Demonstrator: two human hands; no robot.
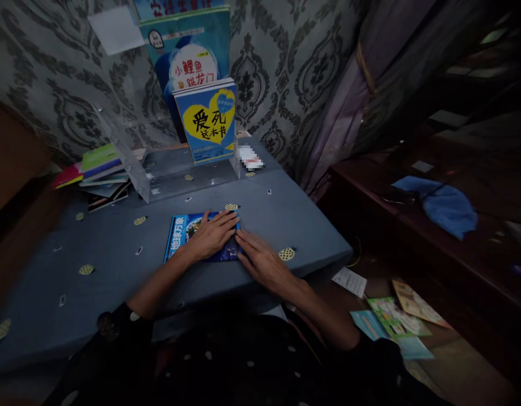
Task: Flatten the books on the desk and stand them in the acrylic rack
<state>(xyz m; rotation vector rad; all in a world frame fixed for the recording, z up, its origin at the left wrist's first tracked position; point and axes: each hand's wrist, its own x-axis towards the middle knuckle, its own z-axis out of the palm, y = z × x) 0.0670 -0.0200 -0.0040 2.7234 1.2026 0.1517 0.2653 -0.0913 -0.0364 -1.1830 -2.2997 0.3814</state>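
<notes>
"As the clock is read from the blue book (188,228), twelve toward the wall, what lies nearest?"

"At six, the dark dotted sleeves (127,321), at the front edge of the table (112,287). Beyond a narrow strip of tablecloth lies the book, flat, its spine side at nine."

"State of the hands?"

"Left hand (213,234): laid over the cover, fingers extended, grasping nothing. Right hand (264,265): fingers straight, tips at the book's three o'clock edge, unclenched. Whether they press cannot be told."

"Room to move?"

"At nine, a broad stretch of cloth printed with yellow fruits; at three, a shorter stretch ending at the table's rounded corner. Past that, at four, booklets (400,316) lie on the floor."

"And farther out?"

"At twelve, well apart from the book, a transparent stand (127,155) bearing a heart-cover book (210,121), upright, leaning slightly back; taller teal book (190,42) behind it. At ten, just beside the stand, an uneven stack of books (102,172). Between two and three, across a gap from the table, dark furniture (362,180) carries a blue cloth (450,208). Farthest, at twelve, patterned wall (264,56)."
</notes>
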